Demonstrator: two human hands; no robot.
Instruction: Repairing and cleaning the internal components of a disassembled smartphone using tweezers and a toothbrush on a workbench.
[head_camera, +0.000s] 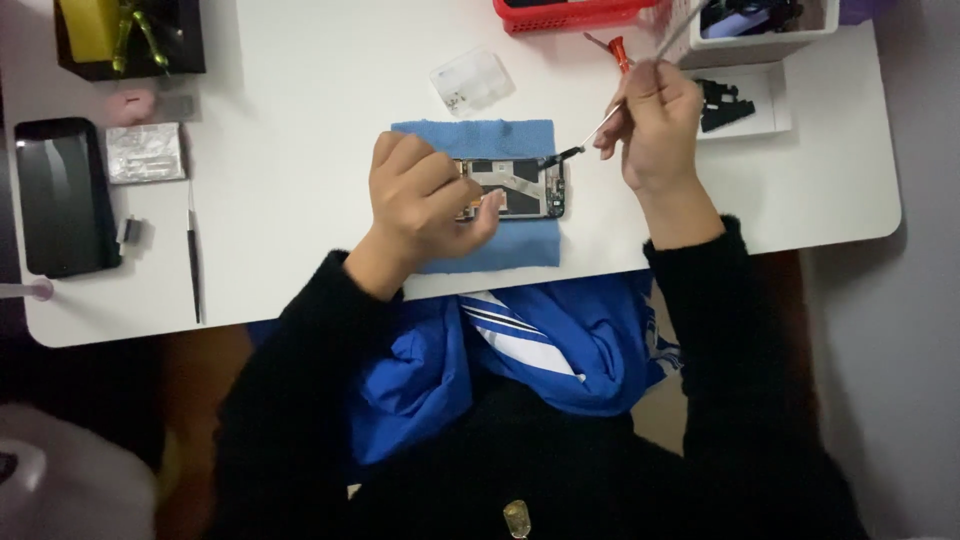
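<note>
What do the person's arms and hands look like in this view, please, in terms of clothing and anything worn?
Both arms are covered by long black sleeves that end at the wrists. The left hand and right hand are bare: no gloves, and no rings, watch or bracelet can be made out. A bright blue garment with white and dark stripes lies across the lap between the sleeves.

A white table (300, 90) with rounded corners stands on dim flooring.

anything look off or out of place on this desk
Only the opened phone on the blue cloth: its back is off, exposing the insides. The left hand steadies it; the right hand touches a thin tool to it. Nothing spilled.
</note>
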